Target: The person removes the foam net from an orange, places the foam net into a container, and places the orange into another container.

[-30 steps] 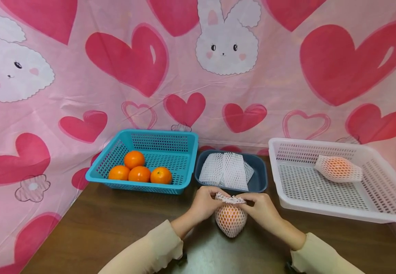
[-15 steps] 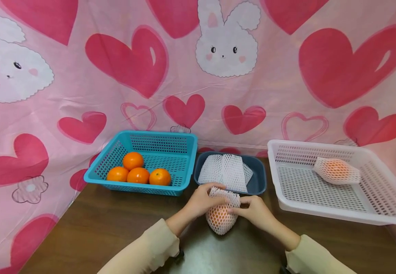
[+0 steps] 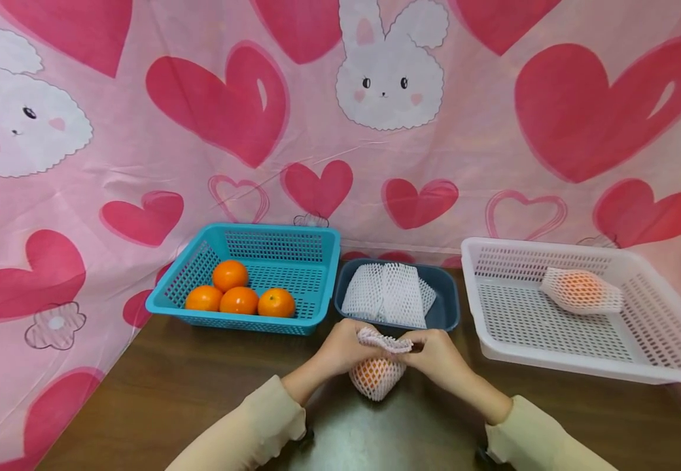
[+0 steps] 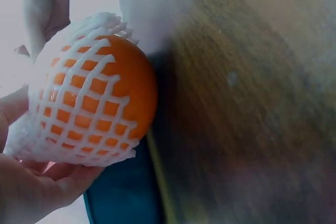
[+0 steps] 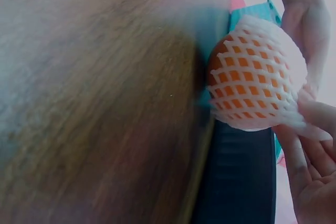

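Note:
An orange (image 3: pixel 377 376) in a white foam net sleeve (image 4: pixel 79 85) is between my two hands, in front of the dark blue tray. My left hand (image 3: pixel 343 347) holds the sleeve's gathered upper end from the left, thumb on the near side. From the right, my right hand (image 3: pixel 441 358) pinches the same end between thumb and fingers (image 5: pixel 293 153). In the left wrist view, the sleeve stops short of the orange's lower end, where bare peel (image 4: pixel 140 90) shows. The palm sides of both hands are mostly hidden in the head view.
A turquoise basket (image 3: pixel 311 261) with several bare oranges (image 3: pixel 240 300) stands at the left. The dark blue tray (image 3: pixel 447 297) behind my hands holds flat foam sleeves (image 3: pixel 401 294). At the right, a white basket (image 3: pixel 496 307) contains one sleeved orange (image 3: pixel 583 291). A patterned pink cloth hangs behind.
The sleeved orange has shifted left with both hands. Half a second ago the sleeve's upper end stood spread and my right fingers lay on its side; now both hands grip that end.

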Demonstrator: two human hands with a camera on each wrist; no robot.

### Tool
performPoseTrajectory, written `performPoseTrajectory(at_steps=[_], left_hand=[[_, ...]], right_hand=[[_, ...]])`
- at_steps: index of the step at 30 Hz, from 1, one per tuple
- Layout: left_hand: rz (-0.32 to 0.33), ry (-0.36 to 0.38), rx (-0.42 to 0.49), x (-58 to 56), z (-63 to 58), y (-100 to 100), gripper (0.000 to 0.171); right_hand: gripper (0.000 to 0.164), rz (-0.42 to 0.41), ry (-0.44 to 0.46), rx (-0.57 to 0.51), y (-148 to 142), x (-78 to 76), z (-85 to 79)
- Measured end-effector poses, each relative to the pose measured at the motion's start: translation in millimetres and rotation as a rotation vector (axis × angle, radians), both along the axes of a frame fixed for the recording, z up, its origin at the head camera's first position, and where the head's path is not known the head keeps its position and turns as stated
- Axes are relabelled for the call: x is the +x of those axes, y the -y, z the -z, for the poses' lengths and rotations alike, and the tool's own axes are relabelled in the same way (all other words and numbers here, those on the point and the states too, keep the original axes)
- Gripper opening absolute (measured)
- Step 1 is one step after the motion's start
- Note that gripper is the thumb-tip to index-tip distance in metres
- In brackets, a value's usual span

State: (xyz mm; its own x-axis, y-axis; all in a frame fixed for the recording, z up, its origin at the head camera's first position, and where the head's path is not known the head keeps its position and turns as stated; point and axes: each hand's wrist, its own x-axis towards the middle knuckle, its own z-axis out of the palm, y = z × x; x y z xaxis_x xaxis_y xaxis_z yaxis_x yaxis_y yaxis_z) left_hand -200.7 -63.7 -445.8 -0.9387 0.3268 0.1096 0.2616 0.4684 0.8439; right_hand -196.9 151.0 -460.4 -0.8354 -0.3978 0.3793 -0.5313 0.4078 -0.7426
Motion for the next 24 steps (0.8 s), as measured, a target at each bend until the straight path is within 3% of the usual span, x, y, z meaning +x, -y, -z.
performPoseTrajectory(at_steps=[4, 10, 13, 17, 21, 24], left_hand=[[-0.019, -0.088, 0.01, 0.4, -3.2, 0, 0.009], [-0.085, -0.145, 0.005, 0.8, -5.3, 3, 0.009], [-0.114, -0.165, 0.02, 0.6, -4.2, 5, 0.008], [-0.138, -0.166, 0.069, 0.7, -3.8, 6, 0.006], [-0.139, -0.16, 0.101, 1.2, -5.2, 7, 0.006], [-0.122, -0.13, 0.106, 2.3, -6.1, 10, 0.015]], right_hand=[[0.013, -0.02, 0.008, -0.063, 5, -1.8, 3.4], [0.035, -0.184, 0.287, -0.198, 10, -3.6, 7.6], [0.044, -0.192, 0.341, -0.195, 13, -3.6, 6.6], [0.041, -0.123, 0.316, -0.167, 18, -3.1, 1.4], [0.034, -0.002, 0.198, -0.087, 20, -2.4, -4.0], [0.029, 0.052, 0.099, -0.046, 21, -1.4, -5.3]])
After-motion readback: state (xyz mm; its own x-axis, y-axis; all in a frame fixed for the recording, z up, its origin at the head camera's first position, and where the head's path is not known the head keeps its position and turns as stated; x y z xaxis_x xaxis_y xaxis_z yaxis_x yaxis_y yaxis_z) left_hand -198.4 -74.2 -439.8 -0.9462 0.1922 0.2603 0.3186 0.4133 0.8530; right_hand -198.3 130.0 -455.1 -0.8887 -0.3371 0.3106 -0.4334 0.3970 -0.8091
